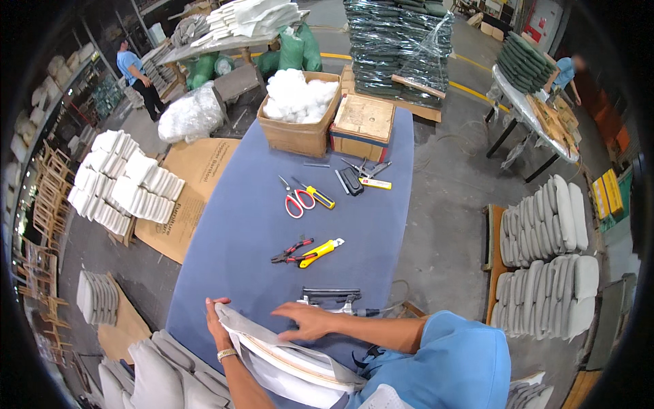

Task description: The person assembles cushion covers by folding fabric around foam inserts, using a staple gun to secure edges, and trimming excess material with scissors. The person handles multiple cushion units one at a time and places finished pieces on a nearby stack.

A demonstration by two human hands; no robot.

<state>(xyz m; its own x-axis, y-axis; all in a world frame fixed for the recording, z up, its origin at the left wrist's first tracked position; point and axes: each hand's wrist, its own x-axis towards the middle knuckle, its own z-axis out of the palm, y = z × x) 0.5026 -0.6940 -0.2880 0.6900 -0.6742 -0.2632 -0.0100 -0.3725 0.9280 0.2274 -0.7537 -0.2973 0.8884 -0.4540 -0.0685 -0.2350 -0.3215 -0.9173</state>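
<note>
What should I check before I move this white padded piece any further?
1. Left hand against the padded piece's left edge: ok.
2. Right hand touching the piece: cannot tell; its fingers are spread at the piece's upper edge.
3. Black-and-silver tool set down: ok, on the blue table, partly behind your right arm.
4. Pliers closed: not ok, their handles stand spread.
5. Yellow knife's blade retracted: cannot tell, too small.
6. Scissors away from both hands: ok, farther up the table.

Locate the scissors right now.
In the head view, the scissors lie on the blue table, just left of the yellow screwdriver and beyond the pliers.
</note>
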